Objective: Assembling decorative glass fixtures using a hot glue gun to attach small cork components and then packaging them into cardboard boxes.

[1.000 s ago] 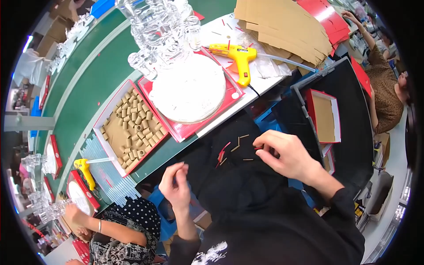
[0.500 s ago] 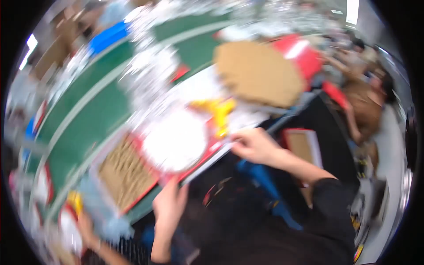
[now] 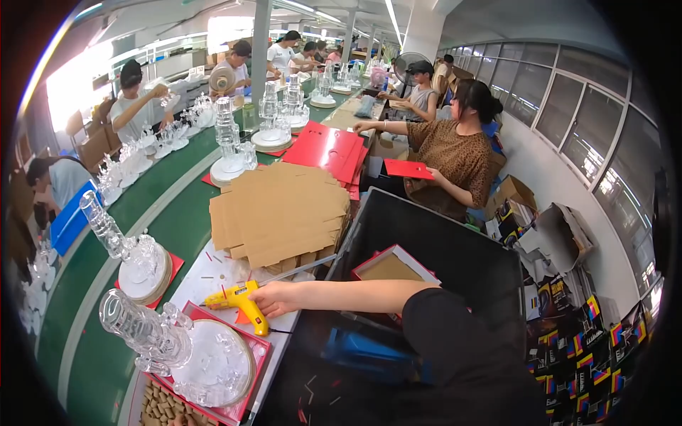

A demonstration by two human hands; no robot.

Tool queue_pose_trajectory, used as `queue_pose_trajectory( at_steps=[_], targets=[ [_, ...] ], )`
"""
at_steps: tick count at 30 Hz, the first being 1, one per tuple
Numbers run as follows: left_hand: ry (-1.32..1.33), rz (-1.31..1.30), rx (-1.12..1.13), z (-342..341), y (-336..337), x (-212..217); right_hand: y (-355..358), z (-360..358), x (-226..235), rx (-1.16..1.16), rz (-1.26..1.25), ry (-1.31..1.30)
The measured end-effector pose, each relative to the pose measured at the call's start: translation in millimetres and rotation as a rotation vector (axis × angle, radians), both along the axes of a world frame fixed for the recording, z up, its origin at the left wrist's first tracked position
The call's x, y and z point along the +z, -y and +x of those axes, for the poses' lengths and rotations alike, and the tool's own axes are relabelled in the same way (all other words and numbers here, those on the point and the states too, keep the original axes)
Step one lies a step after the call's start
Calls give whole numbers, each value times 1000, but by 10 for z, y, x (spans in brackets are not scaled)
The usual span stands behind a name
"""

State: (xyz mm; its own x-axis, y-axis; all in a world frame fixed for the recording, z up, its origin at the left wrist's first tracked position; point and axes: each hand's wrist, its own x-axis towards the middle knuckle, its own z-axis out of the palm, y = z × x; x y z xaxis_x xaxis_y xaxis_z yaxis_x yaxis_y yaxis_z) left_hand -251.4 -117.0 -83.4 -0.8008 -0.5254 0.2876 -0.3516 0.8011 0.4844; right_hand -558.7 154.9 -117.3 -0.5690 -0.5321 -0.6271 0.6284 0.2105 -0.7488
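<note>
My right hand [image 3: 278, 298] reaches across from the right, its fingers closed around the grip of a yellow glue gun [image 3: 240, 295]. The gun lies on its side on a white work surface, nozzle to the left and cord to the right. Just nearer stands a clear model of towers [image 3: 142, 326] on a round white base [image 3: 220, 358], set in a shallow red tray [image 3: 261, 355]. Below that tray, partly hidden, a box holds many small brown pieces [image 3: 167, 408]. My left hand is out of view.
Behind the gun rises a stack of brown cardboard sheets [image 3: 280, 209], with red sheets [image 3: 327, 145] beyond. A green conveyor [image 3: 92, 312] carries more clear models. To the right, a black bin [image 3: 426, 238] holds a red-edged box [image 3: 394, 264]. Several people work farther off.
The view has swung toward the far end of the line and sharpened. My right hand has gone from beside the glue gun onto its grip. My left hand has left the picture.
</note>
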Motion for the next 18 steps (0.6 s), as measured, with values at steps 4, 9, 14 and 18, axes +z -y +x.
queue_pose_trajectory(
  at_steps=[4, 9, 14, 18],
  targets=[
    [-15, -12, 38, 11, 6, -71, 139, -67, -53, -24, 25, 175],
    [-85, -102, 40, 114, 59, -183, 323, -31, -99, -153, -305, 484],
    [-341, -54, 109, 370, 140, -347, 206, 251, -11, -167, -351, 483],
    [-372, 232, 82, 460, -447, 24, -22, 585, 309, -104, -398, 70]
  ],
)
